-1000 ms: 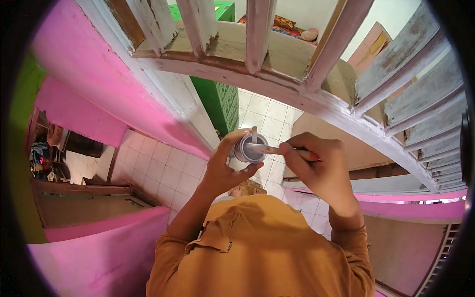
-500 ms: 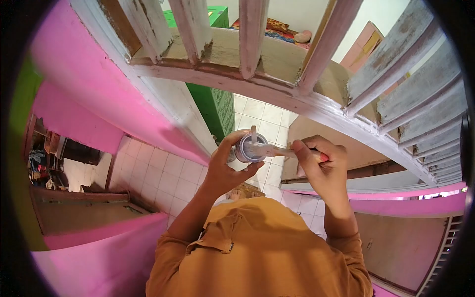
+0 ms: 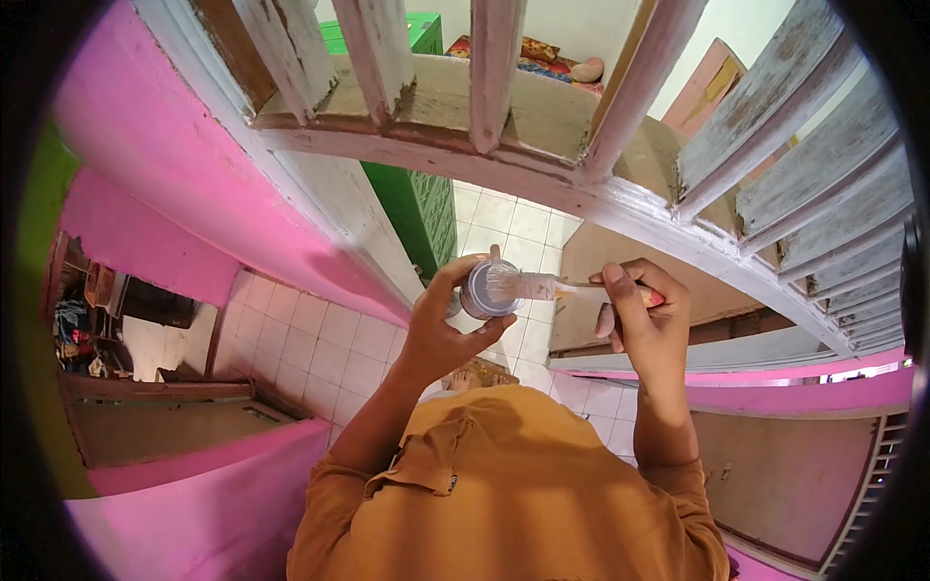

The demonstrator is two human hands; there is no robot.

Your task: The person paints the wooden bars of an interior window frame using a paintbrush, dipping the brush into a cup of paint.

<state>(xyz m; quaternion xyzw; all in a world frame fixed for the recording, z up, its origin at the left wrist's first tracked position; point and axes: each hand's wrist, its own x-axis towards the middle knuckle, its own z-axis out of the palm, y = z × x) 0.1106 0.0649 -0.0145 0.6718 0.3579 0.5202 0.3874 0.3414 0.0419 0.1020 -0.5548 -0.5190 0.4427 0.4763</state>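
"Two hands in frame, both bare. Quick, which has what?"

"Left hand (image 3: 441, 324) is curled round a small round container (image 3: 491, 312), thumb on the side towards the body. Right hand (image 3: 651, 320) pinches the paintbrush (image 3: 539, 286) by the handle, near its red end."

"Neither spread flat, then. Where's the brush, exactly?"

"Between the hands, in front of the orange-brown shirt (image 3: 523, 474). Long axis runs roughly sideways: bristles left, handle right."

"Bristles in or out?"

"Over the open mouth, pointing to the left hand's side. Whether they touch the grey stuff inside, can't tell."

"Nearer hand?"

"Left for the bristle end, since it has the container. Right for the handle; it sits off to the right of the rim, well clear of it."

"Container pose?"

"Held up off the tiled floor (image 3: 320, 329), mouth facing the camera. Exact tilt, can't tell."

"Surroundings, fast."

"Whitish slats (image 3: 496, 77) beyond the hands, pink wall (image 3: 194, 145) to the left, green cabinet (image 3: 421, 213) past the container. Done."
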